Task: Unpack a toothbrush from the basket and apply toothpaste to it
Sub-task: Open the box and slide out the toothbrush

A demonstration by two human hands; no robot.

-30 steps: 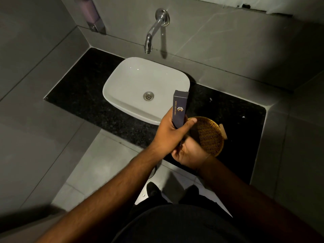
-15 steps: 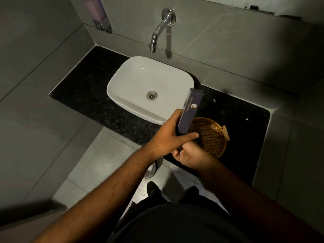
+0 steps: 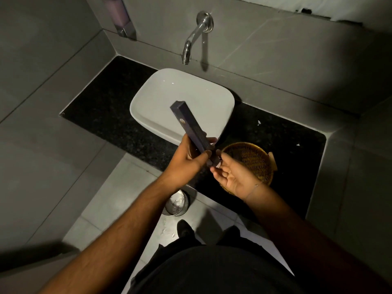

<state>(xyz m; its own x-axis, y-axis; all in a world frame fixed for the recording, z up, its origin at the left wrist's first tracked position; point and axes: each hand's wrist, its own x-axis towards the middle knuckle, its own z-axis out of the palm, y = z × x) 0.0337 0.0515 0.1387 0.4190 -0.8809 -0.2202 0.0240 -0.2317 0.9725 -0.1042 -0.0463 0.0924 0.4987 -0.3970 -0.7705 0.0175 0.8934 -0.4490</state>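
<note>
My left hand [image 3: 188, 161] grips a long dark blue toothbrush box [image 3: 189, 125] near its lower end. The box tilts up and to the left over the front of the white sink [image 3: 161, 96]. My right hand [image 3: 234, 175] is palm up just below the box's lower end, fingertips touching that end. Behind my right hand, the round woven basket [image 3: 254, 158] sits on the black counter. No toothbrush or toothpaste shows outside the box.
A chrome wall tap [image 3: 192, 42] hangs over the sink. The black stone counter [image 3: 99, 102] runs between grey tiled walls. A soap dispenser [image 3: 123, 18] is mounted at the upper left. A small metal bin [image 3: 177, 203] stands on the floor below the counter edge.
The box has swung from upright to leaning left over the sink. My right hand has opened under its lower end. The view has shifted slightly.
</note>
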